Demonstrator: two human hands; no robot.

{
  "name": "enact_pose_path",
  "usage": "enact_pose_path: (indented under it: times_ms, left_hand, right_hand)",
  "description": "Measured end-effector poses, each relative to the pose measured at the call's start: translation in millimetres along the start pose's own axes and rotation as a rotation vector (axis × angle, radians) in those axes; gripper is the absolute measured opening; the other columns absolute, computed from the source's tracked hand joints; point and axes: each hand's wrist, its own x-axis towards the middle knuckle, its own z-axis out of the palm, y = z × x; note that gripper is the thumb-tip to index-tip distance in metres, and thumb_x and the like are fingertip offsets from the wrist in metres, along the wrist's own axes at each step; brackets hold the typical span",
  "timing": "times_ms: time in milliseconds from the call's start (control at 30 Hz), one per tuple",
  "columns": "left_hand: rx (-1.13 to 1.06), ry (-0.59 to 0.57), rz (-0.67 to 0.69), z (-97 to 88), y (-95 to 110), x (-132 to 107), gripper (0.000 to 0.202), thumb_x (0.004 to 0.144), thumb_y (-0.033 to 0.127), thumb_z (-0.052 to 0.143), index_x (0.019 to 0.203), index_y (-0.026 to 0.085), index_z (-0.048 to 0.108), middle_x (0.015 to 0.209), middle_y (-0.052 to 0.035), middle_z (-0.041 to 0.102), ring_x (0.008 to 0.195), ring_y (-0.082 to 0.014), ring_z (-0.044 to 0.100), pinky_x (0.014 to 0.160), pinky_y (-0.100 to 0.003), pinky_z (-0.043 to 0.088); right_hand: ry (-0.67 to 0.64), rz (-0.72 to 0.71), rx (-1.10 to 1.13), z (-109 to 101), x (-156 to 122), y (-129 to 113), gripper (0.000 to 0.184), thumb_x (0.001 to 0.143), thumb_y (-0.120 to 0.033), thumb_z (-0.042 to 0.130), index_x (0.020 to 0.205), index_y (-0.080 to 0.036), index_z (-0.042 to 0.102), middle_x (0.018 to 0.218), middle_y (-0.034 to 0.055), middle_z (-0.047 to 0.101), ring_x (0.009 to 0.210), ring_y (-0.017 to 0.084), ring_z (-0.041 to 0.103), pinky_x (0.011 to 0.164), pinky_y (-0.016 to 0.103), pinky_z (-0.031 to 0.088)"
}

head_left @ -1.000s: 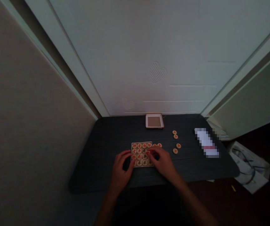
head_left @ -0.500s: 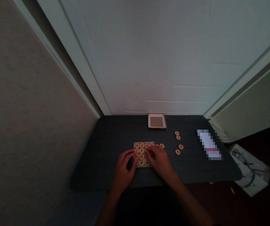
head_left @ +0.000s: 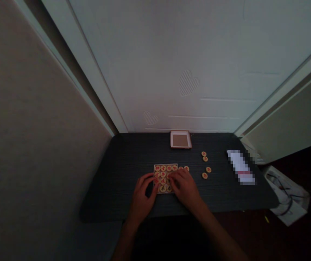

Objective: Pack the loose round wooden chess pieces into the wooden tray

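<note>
A shallow box [head_left: 165, 164] of round Chinese chess pieces lies on the dark table, its pieces in rows with red and black characters facing up. My left hand [head_left: 143, 195] holds the box at its left side, thumb at the near left corner and fingers along the edge. Over the right half of the box, my right hand [head_left: 185, 188] has its fingertips pinched at a chess piece [head_left: 168, 175]. That hand hides the box's right edge and several pieces. Just past its knuckles, two loose pieces [head_left: 186, 168] rest on the table, partly covered.
An open box lid [head_left: 180, 147] sits at the back of the table [head_left: 128, 156], near the white door. Several loose red pieces [head_left: 204, 175] lie to the right. Farther right is a blurred-out white item [head_left: 239, 166]. A white container with cables [head_left: 288, 199] stands beyond the table's right end.
My right hand's fingers have shifted very slightly over the same piece. The left hand, the box and the loose pieces stay where they were.
</note>
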Motion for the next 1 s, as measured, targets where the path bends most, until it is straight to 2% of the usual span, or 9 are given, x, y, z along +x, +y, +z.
enact_pose_path:
  times_ms: [167, 400, 1000]
  left_hand:
    - [-0.004, -0.017, -0.028, 0.9, 0.5, 0.5, 0.020, 0.095, 0.030, 0.060, 0.115, 0.027, 0.066, 0.127, -0.0070, 0.062, 0.120, -0.0260, 0.060, 0.106, -0.048, 0.049]
    - [-0.009, -0.022, -0.023, -0.2, 2.1, 0.7, 0.021, 0.095, 0.031, 0.060, 0.115, 0.027, 0.065, 0.128, -0.0071, 0.063, 0.119, -0.0262, 0.061, 0.105, -0.048, 0.049]
    - [-0.013, -0.022, -0.035, 0.5, 1.3, 1.5, 0.021, 0.095, 0.032, 0.060, 0.115, 0.027, 0.065, 0.127, -0.0079, 0.063, 0.118, -0.0267, 0.062, 0.105, -0.050, 0.050]
  right_hand:
    - [-0.012, -0.040, -0.030, -2.0, -7.4, 0.0, 0.022, 0.094, -0.017, 0.062, 0.113, -0.024, 0.070, 0.111, 0.0050, 0.072, 0.109, 0.025, 0.060, 0.105, 0.046, 0.045]
    - [-0.024, -0.020, -0.072, 1.7, -10.4, 3.2, 0.028, 0.095, -0.021, 0.060, 0.121, -0.026, 0.068, 0.116, 0.0066, 0.072, 0.115, 0.028, 0.058, 0.101, 0.049, 0.047]
    - [0.013, -0.007, -0.011, 1.7, -9.8, 2.0, 0.027, 0.096, -0.020, 0.059, 0.120, -0.027, 0.069, 0.117, 0.0075, 0.071, 0.113, 0.028, 0.060, 0.099, 0.049, 0.048]
